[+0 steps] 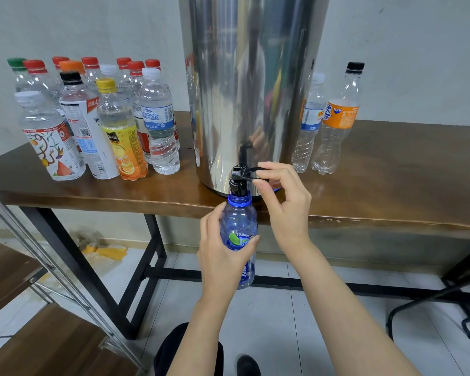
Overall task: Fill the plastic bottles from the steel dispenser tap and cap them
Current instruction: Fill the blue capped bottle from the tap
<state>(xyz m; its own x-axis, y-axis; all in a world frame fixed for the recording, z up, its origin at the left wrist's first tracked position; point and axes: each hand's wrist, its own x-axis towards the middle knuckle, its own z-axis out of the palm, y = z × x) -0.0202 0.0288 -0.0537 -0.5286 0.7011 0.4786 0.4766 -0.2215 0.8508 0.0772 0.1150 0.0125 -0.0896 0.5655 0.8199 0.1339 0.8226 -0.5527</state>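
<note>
A tall steel dispenser [244, 85] stands on the wooden table [391, 185], its black tap [239, 180] hanging over the front edge. My left hand [220, 251] grips a blue uncapped plastic bottle [239, 226] upright, with its open neck right under the tap spout. My right hand [280, 196] pinches the tap's black lever [251, 172] between thumb and forefinger. Whether water is flowing cannot be seen.
Several capped bottles holding water [98, 118] crowd the table left of the dispenser. Two empty capped bottles, one a Fanta bottle [337, 123], stand to its right. A wood and metal shelf [38, 308] sits at lower left. Black table legs and tiled floor lie below.
</note>
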